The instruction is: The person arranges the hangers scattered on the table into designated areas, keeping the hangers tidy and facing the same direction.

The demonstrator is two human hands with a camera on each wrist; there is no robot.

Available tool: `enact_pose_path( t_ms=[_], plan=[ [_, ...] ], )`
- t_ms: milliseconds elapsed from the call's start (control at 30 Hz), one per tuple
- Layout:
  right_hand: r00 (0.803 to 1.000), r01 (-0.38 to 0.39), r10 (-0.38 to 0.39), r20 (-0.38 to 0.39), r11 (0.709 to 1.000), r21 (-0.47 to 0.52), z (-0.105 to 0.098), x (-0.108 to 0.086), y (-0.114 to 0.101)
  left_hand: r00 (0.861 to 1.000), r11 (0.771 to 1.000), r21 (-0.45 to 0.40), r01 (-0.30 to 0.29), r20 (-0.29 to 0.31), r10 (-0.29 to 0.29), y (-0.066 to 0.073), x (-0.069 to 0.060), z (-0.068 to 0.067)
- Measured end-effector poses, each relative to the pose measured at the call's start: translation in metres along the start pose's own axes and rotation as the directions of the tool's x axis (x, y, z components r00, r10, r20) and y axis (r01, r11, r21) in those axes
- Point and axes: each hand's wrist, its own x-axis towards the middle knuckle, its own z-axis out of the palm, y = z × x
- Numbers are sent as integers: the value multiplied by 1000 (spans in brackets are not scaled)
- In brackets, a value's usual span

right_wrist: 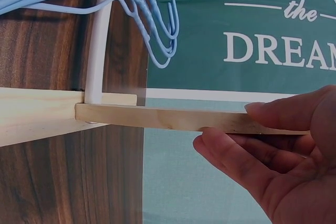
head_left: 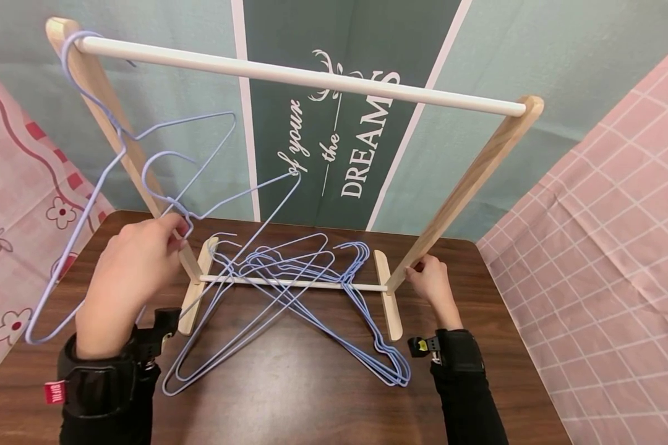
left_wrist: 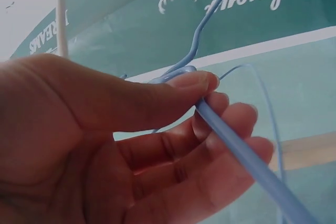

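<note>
My left hand (head_left: 139, 269) pinches a light blue clothes hanger (head_left: 256, 188) between thumb and fingers, just below its hook. The hanger is in the air at the left of a wooden clothes rack, its hook below the rail (head_left: 312, 78). In the left wrist view, the thumb presses the blue hanger wire (left_wrist: 247, 156) against the fingers. Another blue hanger (head_left: 186, 119) hangs from the rail's left end. My right hand (head_left: 431, 281) grips the rack's right upright (head_left: 467, 185) low down, thumb on one side and fingers on the other, clearest in the right wrist view.
Several blue hangers (head_left: 347, 281) lie overlapping across the rack's lower bar (head_left: 306, 283) and onto the brown table (head_left: 289, 411). Wooden feet (head_left: 391, 312) support the rack. Behind hangs a green cloth with white lettering; patterned pink cloths flank both sides.
</note>
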Motion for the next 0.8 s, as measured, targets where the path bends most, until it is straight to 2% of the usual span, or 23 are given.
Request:
enact_pose_path(
  t_ms=[500,800],
  plan=[
    [1000,-5,4,-13,1000,-7,2,0,0,994,997,50,-53,-91,58,-1,5,-22],
    [1000,-8,8,-13,1000,-6,2,0,0,991,998,59,-35,-130,43,-2,6,-32]
  ],
)
